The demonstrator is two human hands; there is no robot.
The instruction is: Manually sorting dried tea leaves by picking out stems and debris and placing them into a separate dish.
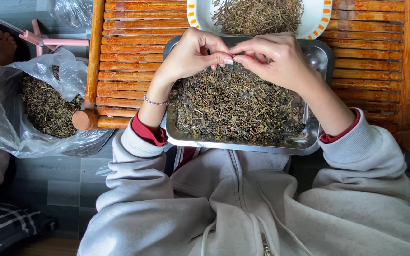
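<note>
Steel, shallow and rectangular, a metal tray (309, 142) heaped with dried brownish-green herb stems (236, 106) is set near the person on a slatted wooden table (129, 61). Above its far edge, the left hand (193, 54) and right hand (276, 59) are held fingertip to fingertip, pinched closed on a thin twig that is barely seen.

Setting: probably a home, work done at floor level. Evidence: low slatted wooden table (134, 57) over grey floor tiles (62, 185); steel tray (243, 144) of dried herbs; clear plastic bag (34, 137) of the same; another person's bare foot (1, 46).
</note>
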